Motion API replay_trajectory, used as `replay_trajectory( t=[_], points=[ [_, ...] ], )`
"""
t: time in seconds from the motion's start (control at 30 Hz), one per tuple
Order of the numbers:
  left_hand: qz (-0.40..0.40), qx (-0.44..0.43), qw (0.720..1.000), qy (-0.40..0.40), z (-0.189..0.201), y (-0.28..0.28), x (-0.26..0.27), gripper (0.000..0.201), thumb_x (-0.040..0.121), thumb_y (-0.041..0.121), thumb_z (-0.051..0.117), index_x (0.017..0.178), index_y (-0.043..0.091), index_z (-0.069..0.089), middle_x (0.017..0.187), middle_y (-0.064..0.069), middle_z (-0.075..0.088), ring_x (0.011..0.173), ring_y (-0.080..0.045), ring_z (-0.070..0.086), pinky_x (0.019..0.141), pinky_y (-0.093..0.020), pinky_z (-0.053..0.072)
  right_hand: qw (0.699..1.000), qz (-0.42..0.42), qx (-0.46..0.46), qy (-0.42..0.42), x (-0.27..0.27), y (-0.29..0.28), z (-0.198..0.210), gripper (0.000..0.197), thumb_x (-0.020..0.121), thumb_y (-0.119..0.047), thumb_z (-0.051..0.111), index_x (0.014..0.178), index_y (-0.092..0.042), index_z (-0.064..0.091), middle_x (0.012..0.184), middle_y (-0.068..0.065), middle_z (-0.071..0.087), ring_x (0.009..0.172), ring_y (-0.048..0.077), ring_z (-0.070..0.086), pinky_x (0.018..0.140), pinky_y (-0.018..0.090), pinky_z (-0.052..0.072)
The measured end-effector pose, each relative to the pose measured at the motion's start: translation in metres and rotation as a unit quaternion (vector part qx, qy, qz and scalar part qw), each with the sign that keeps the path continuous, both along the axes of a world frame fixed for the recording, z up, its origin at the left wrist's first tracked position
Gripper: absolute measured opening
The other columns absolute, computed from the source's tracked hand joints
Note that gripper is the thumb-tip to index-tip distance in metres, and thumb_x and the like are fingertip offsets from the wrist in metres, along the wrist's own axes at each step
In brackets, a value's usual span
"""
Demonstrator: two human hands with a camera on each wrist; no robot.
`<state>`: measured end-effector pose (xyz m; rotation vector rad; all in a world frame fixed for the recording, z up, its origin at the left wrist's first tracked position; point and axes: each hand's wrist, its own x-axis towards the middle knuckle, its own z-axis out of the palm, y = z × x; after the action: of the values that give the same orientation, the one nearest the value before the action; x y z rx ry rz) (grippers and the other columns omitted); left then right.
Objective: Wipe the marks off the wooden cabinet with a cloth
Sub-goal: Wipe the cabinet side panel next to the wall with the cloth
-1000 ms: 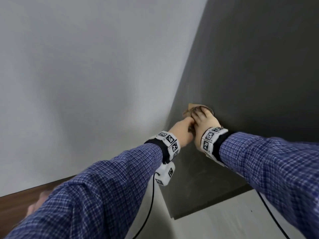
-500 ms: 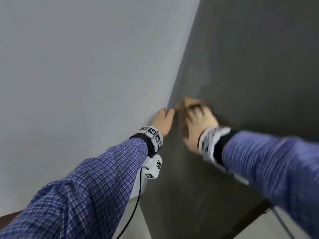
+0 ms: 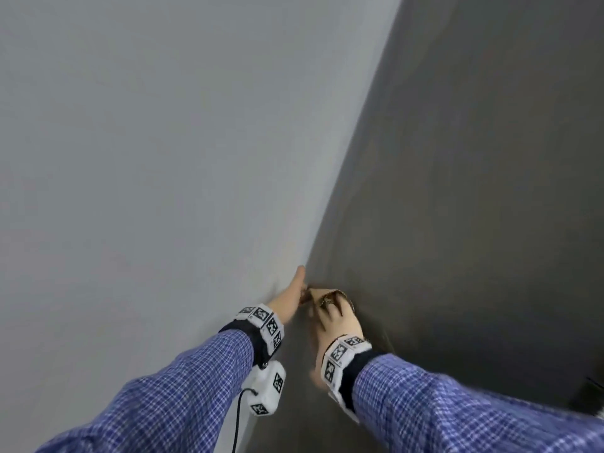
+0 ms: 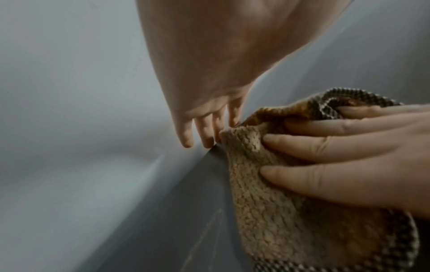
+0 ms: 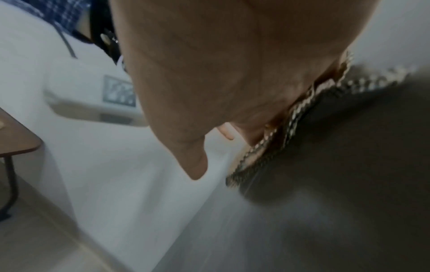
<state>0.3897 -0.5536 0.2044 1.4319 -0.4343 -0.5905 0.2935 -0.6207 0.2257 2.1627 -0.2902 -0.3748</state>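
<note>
The right hand lies flat on the cloth and presses it against the dark side panel of the cabinet. In the left wrist view its fingers are straight, slightly apart, lying across the brown knitted cloth; none curls round it. The cloth sits at the panel's front edge, at about 6 o'clock in the head view, right beside the pale wall. Its far end is bunched, showing a dark-and-light checked border.

The left hand is at 9 o'clock from the cloth, on the wall side of the edge. Its fingers are straight and close together, their tips at the cabinet edge, the nearest touching the cloth's corner. It holds nothing.

Faint pale streaks show on the panel below the cloth.

In the right wrist view the palm covers the cloth; that picture is blurred. A brown tabletop corner on a dark leg stands at 9 o'clock, well apart.
</note>
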Motion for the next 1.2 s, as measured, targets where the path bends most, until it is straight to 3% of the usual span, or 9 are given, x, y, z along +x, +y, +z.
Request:
replay_trajectory(
  t=[0.13, 0.23, 0.33, 0.43, 0.57, 0.7, 0.87, 1.0, 1.2],
  points=[
    [0.016, -0.017, 1.0, 0.005, -0.031, -0.029, 0.039, 0.126, 0.06, 0.102, 0.025, 0.151, 0.016, 0.044, 0.154, -0.003, 0.044, 0.143, -0.02, 0.04, 0.124, -0.041, 0.02, 0.984, -0.015, -0.057, -0.167, 0.028, 0.001, 0.116, 0.068, 0.1, -0.046, 0.027, 0.156, -0.018, 0.002, 0.163, 0.006, 0.004, 0.148, 0.027, 0.007, 0.118, 0.049, 0.003],
    [0.022, -0.039, 0.999, 0.001, -0.011, -0.011, 0.012, 0.113, 0.07, 0.098, 0.027, 0.147, 0.018, 0.049, 0.149, 0.007, 0.045, 0.139, -0.012, 0.041, 0.125, -0.037, 0.019, 0.954, 0.022, -0.092, -0.283, 0.025, 0.002, 0.245, 0.078, 0.094, -0.058, 0.026, 0.156, -0.015, 0.007, 0.163, 0.01, 0.003, 0.149, 0.031, 0.004, 0.117, 0.054, 0.0],
    [0.008, -0.036, 0.999, 0.005, -0.011, -0.003, 0.0, 0.116, 0.069, 0.098, 0.024, 0.15, 0.018, 0.045, 0.154, 0.002, 0.044, 0.144, -0.015, 0.039, 0.123, -0.031, 0.016, 0.949, 0.016, -0.081, -0.305, 0.019, 0.0, 0.288, 0.085, 0.088, -0.069, 0.026, 0.155, -0.017, 0.013, 0.163, 0.011, 0.004, 0.149, 0.033, -0.001, 0.116, 0.059, -0.005],
    [0.005, -0.038, 0.999, 0.02, -0.014, -0.003, -0.001, 0.092, 0.09, 0.082, 0.018, 0.15, 0.017, 0.045, 0.152, 0.003, 0.045, 0.142, -0.016, 0.04, 0.119, -0.027, 0.016, 0.97, 0.025, -0.128, -0.206, 0.013, 0.004, 0.23, 0.09, 0.086, -0.072, 0.02, 0.155, -0.017, 0.01, 0.163, 0.009, 0.002, 0.149, 0.033, -0.003, 0.114, 0.061, -0.005],
    [0.035, -0.049, 0.998, 0.032, -0.038, -0.012, 0.002, 0.105, 0.074, 0.096, 0.03, 0.145, 0.022, 0.051, 0.15, 0.005, 0.047, 0.139, -0.013, 0.042, 0.124, -0.036, 0.019, 0.994, 0.025, -0.063, -0.08, 0.006, -0.003, 0.049, 0.076, 0.098, -0.054, 0.027, 0.155, -0.015, -0.006, 0.163, 0.008, -0.011, 0.148, 0.031, -0.011, 0.111, 0.06, -0.014],
    [0.008, 0.007, 1.0, 0.009, -0.043, 0.0, -0.03, 0.075, 0.099, 0.07, 0.024, 0.154, 0.021, 0.037, 0.156, 0.0, 0.04, 0.145, -0.018, 0.035, 0.12, -0.035, 0.018, 0.998, 0.018, -0.036, 0.046, -0.055, 0.005, -0.066, 0.079, 0.1, -0.055, 0.028, 0.153, -0.012, -0.012, 0.162, 0.009, -0.013, 0.148, 0.033, -0.009, 0.113, 0.059, -0.013],
    [0.011, 0.026, 0.999, -0.026, -0.046, -0.006, -0.041, 0.069, 0.104, 0.059, 0.024, 0.156, 0.015, 0.033, 0.163, -0.001, 0.028, 0.15, -0.016, 0.025, 0.122, -0.032, 0.013, 0.995, 0.01, -0.039, -0.086, -0.073, 0.003, -0.019, 0.086, 0.095, -0.05, 0.044, 0.155, -0.01, -0.003, 0.163, 0.011, 0.003, 0.147, 0.031, 0.003, 0.116, 0.054, -0.007],
    [0.008, 0.042, 0.997, -0.063, -0.041, -0.001, -0.047, 0.067, 0.106, 0.056, 0.022, 0.157, 0.014, 0.028, 0.164, -0.003, 0.026, 0.152, -0.019, 0.022, 0.122, -0.031, 0.012, 0.977, 0.011, -0.076, -0.199, -0.08, 0.014, 0.073, 0.091, 0.091, -0.068, 0.023, 0.155, -0.005, 0.005, 0.162, 0.018, -0.003, 0.148, 0.035, 0.0, 0.117, 0.054, -0.006],
    [0.007, 0.096, 0.98, -0.176, -0.069, -0.004, -0.064, 0.071, 0.098, 0.061, 0.031, 0.155, 0.018, 0.036, 0.162, -0.003, 0.033, 0.149, -0.019, 0.028, 0.124, -0.035, 0.017, 1.0, 0.014, -0.005, -0.017, -0.146, 0.019, -0.033, 0.093, 0.092, -0.068, 0.026, 0.153, -0.005, -0.004, 0.162, 0.016, -0.002, 0.148, 0.035, -0.004, 0.114, 0.056, -0.013]
  ],
)
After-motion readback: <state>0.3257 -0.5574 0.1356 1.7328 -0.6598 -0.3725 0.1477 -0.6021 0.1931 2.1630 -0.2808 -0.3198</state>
